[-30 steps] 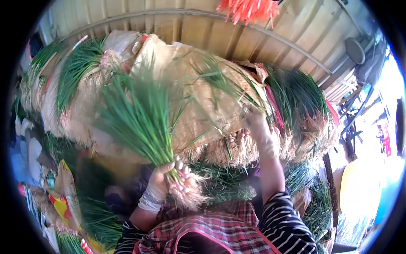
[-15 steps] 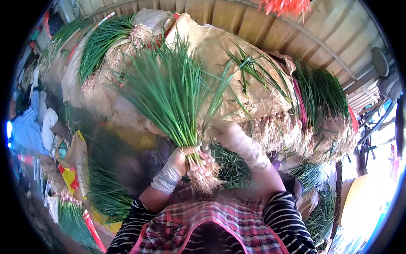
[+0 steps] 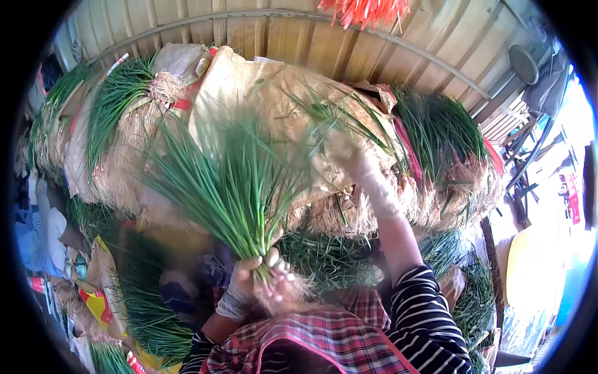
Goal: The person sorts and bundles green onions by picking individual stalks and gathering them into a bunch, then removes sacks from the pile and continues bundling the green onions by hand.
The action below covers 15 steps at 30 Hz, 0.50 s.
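Note:
A bunch of scallions (image 3: 240,193) is gripped low on its stems by my left hand (image 3: 249,280), which wears a pale glove. Its green leaves fan upward, and the white bulbs and tangled roots (image 3: 283,296) hang blurred below my fingers. Reaching forward over the tan sacking (image 3: 237,87), my gloved right hand (image 3: 346,153) is smeared by motion. Loose scallion leaves (image 3: 367,115) lie on the sacking close to it. Whether its fingers hold any of them, I cannot make out.
Root ends of stacked scallions (image 3: 339,212) stick out beneath the sacking. More bundles lie at far left (image 3: 118,100) and right (image 3: 439,124). Cut greens (image 3: 324,255) are heaped below my arms. Red strips (image 3: 364,9) hang overhead by a ribbed metal wall (image 3: 280,40).
My right hand has moved away from the bunch, forward onto the sacking. The left hand with the scallions is lower and further left in view. The whole view has shifted.

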{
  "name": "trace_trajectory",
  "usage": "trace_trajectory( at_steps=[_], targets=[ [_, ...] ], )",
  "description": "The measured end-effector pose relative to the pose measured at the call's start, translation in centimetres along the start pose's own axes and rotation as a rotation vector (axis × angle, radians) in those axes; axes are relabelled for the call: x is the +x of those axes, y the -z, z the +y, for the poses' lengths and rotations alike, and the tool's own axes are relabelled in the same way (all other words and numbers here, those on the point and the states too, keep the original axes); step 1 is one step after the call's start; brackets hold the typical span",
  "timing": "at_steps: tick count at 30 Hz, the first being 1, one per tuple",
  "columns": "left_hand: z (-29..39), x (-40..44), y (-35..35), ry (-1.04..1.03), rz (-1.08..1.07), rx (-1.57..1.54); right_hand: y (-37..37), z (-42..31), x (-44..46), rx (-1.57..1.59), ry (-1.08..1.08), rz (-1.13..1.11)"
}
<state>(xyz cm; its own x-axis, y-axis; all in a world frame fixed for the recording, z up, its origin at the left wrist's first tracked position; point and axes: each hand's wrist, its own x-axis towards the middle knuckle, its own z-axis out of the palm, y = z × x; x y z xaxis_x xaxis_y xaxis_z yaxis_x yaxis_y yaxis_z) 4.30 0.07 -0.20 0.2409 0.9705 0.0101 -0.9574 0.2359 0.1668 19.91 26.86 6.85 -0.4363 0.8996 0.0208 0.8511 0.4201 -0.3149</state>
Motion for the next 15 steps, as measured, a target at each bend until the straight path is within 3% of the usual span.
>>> trace_trajectory(
  at_steps=[2,4,5,7,8,9,11,14,15],
  targets=[
    [1.3,0.0,-1.3,-0.058,-0.127,0.009,1.3,2.5,1.2,0.267,-0.313,0.031],
    [2.5,0.5,-2.9,-0.152,-0.202,0.02,0.9,4.2,2.1,0.285,-0.342,-0.046],
    [3.0,1.1,-3.2,-0.269,-0.167,0.152,1.4,3.2,0.9,0.453,-0.279,-0.066],
    [4.6,1.6,-2.2,-0.071,0.097,0.247,1.6,0.1,-4.8,0.792,-0.158,-0.131],
    [4.4,2.3,-1.5,-0.078,0.14,0.256,-1.3,0.2,-6.2,0.936,-0.121,-0.13],
    [3.8,2.9,-1.1,-0.133,0.333,0.35,-4.2,0.2,-7.5,1.081,-0.085,-0.129],
    [3.0,3.3,2.7,-0.09,0.306,0.402,-6.1,-2.2,-11.2,1.235,-0.105,-0.316],
    [2.6,2.5,2.4,0.091,0.386,0.298,-11.5,-4.4,-14.4,1.25,0.214,-0.081],
    [2.5,2.2,2.3,0.045,0.386,0.249,-9.9,-4.3,-13.7,1.044,0.286,0.017]
  ],
)
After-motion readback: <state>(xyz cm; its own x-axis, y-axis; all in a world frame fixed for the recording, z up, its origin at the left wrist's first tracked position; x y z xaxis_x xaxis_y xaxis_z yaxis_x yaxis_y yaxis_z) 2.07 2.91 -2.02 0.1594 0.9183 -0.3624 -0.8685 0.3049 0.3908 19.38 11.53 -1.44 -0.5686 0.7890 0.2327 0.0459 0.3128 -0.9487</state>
